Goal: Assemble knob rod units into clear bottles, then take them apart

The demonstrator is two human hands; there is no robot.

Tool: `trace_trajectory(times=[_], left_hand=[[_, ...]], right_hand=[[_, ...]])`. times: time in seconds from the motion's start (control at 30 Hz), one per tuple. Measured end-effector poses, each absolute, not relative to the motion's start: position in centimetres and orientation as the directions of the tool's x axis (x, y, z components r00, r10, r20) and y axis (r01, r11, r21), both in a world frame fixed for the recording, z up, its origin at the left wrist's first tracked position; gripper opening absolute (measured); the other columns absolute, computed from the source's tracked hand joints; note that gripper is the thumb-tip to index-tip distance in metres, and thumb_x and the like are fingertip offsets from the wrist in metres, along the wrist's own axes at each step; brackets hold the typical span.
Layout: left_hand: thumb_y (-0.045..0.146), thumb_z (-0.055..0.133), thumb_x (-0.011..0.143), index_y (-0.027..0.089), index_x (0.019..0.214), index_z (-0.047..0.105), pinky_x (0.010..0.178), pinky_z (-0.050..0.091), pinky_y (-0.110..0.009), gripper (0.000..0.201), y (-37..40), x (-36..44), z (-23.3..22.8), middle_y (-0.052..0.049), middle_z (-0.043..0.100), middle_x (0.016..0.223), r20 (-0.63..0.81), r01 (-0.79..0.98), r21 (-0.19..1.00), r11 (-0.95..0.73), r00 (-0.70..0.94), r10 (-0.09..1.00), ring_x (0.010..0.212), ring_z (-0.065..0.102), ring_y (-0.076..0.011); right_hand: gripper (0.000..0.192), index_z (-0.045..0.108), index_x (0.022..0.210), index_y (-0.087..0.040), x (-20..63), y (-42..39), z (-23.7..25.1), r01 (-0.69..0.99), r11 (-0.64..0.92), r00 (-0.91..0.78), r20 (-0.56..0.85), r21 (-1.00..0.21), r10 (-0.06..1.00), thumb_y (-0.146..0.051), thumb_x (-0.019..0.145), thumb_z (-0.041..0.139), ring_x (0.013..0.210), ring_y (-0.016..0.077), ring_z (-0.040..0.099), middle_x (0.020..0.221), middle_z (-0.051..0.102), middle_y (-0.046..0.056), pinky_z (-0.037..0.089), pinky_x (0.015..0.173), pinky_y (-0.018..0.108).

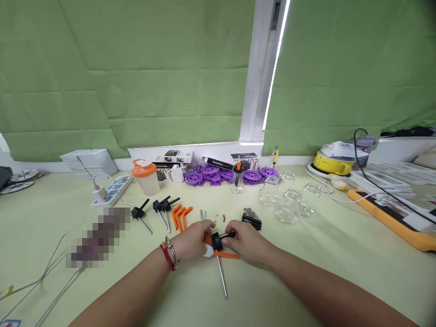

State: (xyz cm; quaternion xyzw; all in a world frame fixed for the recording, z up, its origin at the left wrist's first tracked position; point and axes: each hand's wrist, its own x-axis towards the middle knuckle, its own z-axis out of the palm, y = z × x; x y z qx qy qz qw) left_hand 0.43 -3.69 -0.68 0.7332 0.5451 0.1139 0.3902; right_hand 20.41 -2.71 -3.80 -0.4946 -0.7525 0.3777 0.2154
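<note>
Between my two hands is a black plastic hub (216,241) with a thin metal rod (222,277) pointing toward me. My right hand (247,240) pinches the short black arm (227,235) that sticks out of the hub. My left hand (195,240) closes around the hub's left side, where some orange plastic shows by the fingers. An orange strip (226,255) lies just below the hub, and a white piece (208,250) sits by the left fingertips; how they join is hidden. Small screws and nuts (224,218) lie just beyond the hands.
Left are similar black hubs with rods (139,212) and orange bent handles (180,217). Black pieces with springs (252,219) lie right, near glass jars (286,211). Purple plastic parts (211,173), boxes (170,172), an orange-lidded cup (146,177) and a power strip (114,190) stand behind.
</note>
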Motion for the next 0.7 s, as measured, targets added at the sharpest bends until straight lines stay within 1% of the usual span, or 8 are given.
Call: trace_trajectory(times=[0.07,0.13,0.2,0.3,0.4,0.5,0.6,0.7], left_hand=[[0.013,0.062,0.057,0.014,0.114,0.053,0.067,0.044,-0.029,0.058,-3.1,0.9,-1.0,-0.005,0.058,0.090,-0.237,0.637,0.767,-0.080,0.397,0.886,0.076,0.055,-0.0182],[0.012,0.061,0.056,0.013,0.107,0.055,0.069,0.045,-0.028,0.051,-2.8,1.3,-1.3,-0.004,0.058,0.088,-0.225,0.533,0.845,-0.029,0.404,0.887,0.076,0.055,-0.0166],[0.011,0.061,0.056,0.014,0.101,0.055,0.072,0.045,-0.028,0.045,-2.8,1.6,-1.8,-0.005,0.058,0.090,-0.218,0.413,0.909,0.049,0.371,0.903,0.079,0.056,-0.0157],[0.015,0.063,0.058,0.014,0.093,0.057,0.074,0.045,-0.027,0.035,-3.0,1.7,-2.3,-0.005,0.059,0.089,-0.242,0.315,0.936,0.158,0.250,0.938,0.080,0.056,-0.0148],[0.020,0.064,0.061,0.013,0.084,0.061,0.071,0.044,-0.027,0.025,-3.3,1.6,-2.6,-0.003,0.062,0.081,-0.294,0.333,0.918,0.214,0.212,0.932,0.073,0.056,-0.0141],[0.024,0.062,0.063,0.013,0.075,0.064,0.066,0.043,-0.027,0.016,-3.5,1.4,-2.7,-0.001,0.062,0.071,-0.307,0.387,0.905,0.178,0.303,0.902,0.065,0.055,-0.0137],[0.024,0.064,0.062,0.014,0.078,0.065,0.066,0.043,-0.027,0.019,-3.6,1.4,-2.9,-0.003,0.064,0.074,-0.287,0.406,0.906,0.123,0.372,0.883,0.068,0.057,-0.0150],[0.023,0.065,0.062,0.013,0.082,0.064,0.067,0.044,-0.027,0.023,-3.6,1.4,-3.0,-0.005,0.065,0.079,-0.259,0.425,0.901,0.081,0.380,0.888,0.072,0.059,-0.0162]], right_hand=[[0.027,0.059,0.099,-0.018,20.6,-2.3,-4.5,0.516,0.207,-0.405,-0.024,-0.831,0.914,-0.031,0.075,0.060,0.068,0.0148,0.054,0.079,0.060,0.002,0.038,0.058,0.024],[0.030,0.059,0.102,-0.018,20.7,-2.2,-5.0,0.473,0.215,-0.384,0.020,-0.854,0.923,-0.029,0.074,0.062,0.074,0.0158,0.056,0.085,0.061,0.003,0.040,0.063,0.025],[0.024,0.062,0.096,-0.017,20.8,-2.3,-5.1,0.451,0.231,-0.395,0.039,-0.862,0.918,-0.028,0.075,0.060,0.073,0.0158,0.056,0.082,0.062,0.003,0.041,0.064,0.026],[0.016,0.063,0.090,-0.017,20.8,-2.8,-5.0,0.435,0.231,-0.410,0.037,-0.870,0.911,-0.025,0.077,0.055,0.070,0.0147,0.055,0.076,0.061,0.001,0.041,0.063,0.025],[0.018,0.063,0.092,-0.017,20.7,-3.3,-4.7,0.452,0.211,-0.370,0.034,-0.867,0.928,-0.023,0.076,0.057,0.072,0.0149,0.056,0.078,0.061,0.002,0.043,0.065,0.025],[0.019,0.063,0.093,-0.017,20.5,-3.7,-4.7,0.468,0.193,-0.346,0.022,-0.862,0.938,-0.021,0.075,0.057,0.076,0.0158,0.058,0.082,0.063,0.003,0.044,0.068,0.026],[0.020,0.063,0.095,-0.017,20.5,-3.9,-4.8,0.479,0.187,-0.336,0.017,-0.857,0.942,-0.020,0.076,0.057,0.078,0.0163,0.059,0.085,0.064,0.004,0.044,0.070,0.027],[0.023,0.062,0.100,-0.018,20.7,-3.9,-4.8,0.497,0.219,-0.349,0.038,-0.840,0.936,-0.022,0.078,0.055,0.079,0.0165,0.059,0.088,0.064,0.004,0.044,0.070,0.027]])
